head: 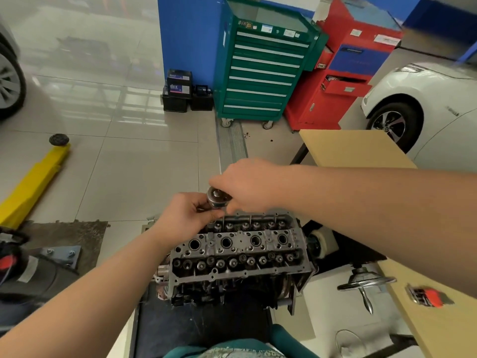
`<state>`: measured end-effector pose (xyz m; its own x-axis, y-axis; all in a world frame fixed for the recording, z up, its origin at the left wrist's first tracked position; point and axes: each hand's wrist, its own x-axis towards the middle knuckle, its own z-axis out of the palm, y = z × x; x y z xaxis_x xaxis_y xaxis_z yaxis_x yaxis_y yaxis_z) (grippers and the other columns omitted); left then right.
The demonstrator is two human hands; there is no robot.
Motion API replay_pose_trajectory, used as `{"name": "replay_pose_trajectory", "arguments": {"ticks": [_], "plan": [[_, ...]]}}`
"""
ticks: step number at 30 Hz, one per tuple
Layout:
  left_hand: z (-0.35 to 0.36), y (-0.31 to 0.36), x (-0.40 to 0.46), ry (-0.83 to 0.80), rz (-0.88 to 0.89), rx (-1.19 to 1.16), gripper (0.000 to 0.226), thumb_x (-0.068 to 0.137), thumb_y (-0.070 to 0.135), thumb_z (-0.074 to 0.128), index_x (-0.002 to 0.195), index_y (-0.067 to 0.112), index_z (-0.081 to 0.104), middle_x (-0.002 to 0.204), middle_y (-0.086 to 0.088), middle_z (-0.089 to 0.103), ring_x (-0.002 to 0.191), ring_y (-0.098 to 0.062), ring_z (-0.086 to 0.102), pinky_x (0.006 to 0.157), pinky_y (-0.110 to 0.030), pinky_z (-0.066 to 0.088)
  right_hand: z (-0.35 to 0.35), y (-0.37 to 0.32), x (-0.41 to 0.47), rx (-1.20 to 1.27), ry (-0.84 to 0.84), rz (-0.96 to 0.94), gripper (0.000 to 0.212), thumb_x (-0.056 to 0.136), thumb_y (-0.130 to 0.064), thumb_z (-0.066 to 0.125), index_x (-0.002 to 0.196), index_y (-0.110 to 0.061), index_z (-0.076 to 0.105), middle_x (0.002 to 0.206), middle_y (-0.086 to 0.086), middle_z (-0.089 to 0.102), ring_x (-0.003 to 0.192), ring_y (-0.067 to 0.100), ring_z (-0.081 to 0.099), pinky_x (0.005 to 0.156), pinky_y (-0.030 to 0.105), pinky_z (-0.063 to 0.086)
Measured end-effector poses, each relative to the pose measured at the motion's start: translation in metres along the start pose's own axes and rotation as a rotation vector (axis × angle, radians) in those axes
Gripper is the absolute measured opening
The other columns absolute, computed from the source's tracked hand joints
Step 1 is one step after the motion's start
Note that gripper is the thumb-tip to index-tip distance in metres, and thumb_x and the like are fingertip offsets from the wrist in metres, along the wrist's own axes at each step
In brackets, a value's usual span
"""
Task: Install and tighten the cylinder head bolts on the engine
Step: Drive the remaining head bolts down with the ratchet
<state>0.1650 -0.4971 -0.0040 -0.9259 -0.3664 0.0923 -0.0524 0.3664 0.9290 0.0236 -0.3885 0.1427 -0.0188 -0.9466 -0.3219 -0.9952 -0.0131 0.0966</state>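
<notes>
head view, single frame. grey cast-metal cylinder head [240,249] sits on the engine block, lower centre of the frame, on a dark stand. valve springs visible along the far row, four large round bores down the middle, a row of round tappet-like parts along the near side.

left hand [187,214] and right hand [247,188] are both just above the far left corner of the head, centre of the frame. between them is a round silver metal tool head [217,198], apparently the drive end of a ratchet or wrench; its handle is hidden by the right hand. left grip: fingers curled round the part just under the silver head, pinching it. right grip: closed over the tool from above, fingers bent down. what hangs below the tool (socket, extension or bolt) is hidden by the fingers, cannot tell.

progress, as a judgement: the tool appears aimed at a bolt position at the far left corner. i cannot make out seated bolt heads anywhere on the casting at this resolution, so how many bolts are in or tightened cannot be told. reads as early or mid sequence; remaining positions across the head and final tightening likely still to do.

surroundings: green drawer tool cabinet [260,68] and red tool cabinet [340,81] upper centre, white car [423,99] upper right, yellow lift arm [33,177] at left, tan tabletop [356,148] right of centre.
</notes>
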Motion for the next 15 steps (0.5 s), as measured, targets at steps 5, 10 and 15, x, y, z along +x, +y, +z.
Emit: {"name": "replay_pose_trajectory", "arguments": {"ticks": [5, 10, 15], "plan": [[-0.002, -0.004, -0.001, -0.011, -0.021, -0.020, 0.017, 0.091, 0.021, 0.082, 0.080, 0.028, 0.072, 0.062, 0.013, 0.063, 0.056, -0.001, 0.049, 0.056, -0.016, 0.039, -0.004, 0.013, 0.011, -0.067, 0.012, -0.196, 0.028, 0.094, -0.027, 0.067, 0.118, -0.024, 0.053, 0.095, -0.003, 0.065, 0.083, 0.022, 0.054, 0.080, 0.045, 0.055], [0.009, -0.004, -0.002, 0.092, -0.017, -0.112, 0.025, 0.096, 0.012, 0.076, 0.105, 0.035, 0.075, 0.088, 0.007, 0.078, 0.073, -0.004, 0.067, 0.067, -0.021, 0.053, 0.022, -0.003, -0.017, 0.100, 0.180, 0.148, 0.054, 0.094, -0.068, 0.055, 0.116, -0.019, 0.051, 0.090, 0.000, 0.063, 0.077, 0.021, 0.058, 0.065, 0.038, 0.049], [0.017, -0.002, -0.006, 0.050, 0.082, 0.058, 0.037, 0.096, 0.004, 0.070, 0.103, 0.040, 0.069, 0.086, 0.026, 0.073, 0.080, 0.003, 0.069, 0.071, -0.008, 0.048, 0.061, -0.044, -0.046, 0.569, 0.207, 0.498, 0.051, 0.099, -0.059, 0.055, 0.133, -0.023, 0.044, 0.099, -0.001, 0.063, 0.084, 0.021, 0.061, 0.063, 0.035, 0.043]]}}
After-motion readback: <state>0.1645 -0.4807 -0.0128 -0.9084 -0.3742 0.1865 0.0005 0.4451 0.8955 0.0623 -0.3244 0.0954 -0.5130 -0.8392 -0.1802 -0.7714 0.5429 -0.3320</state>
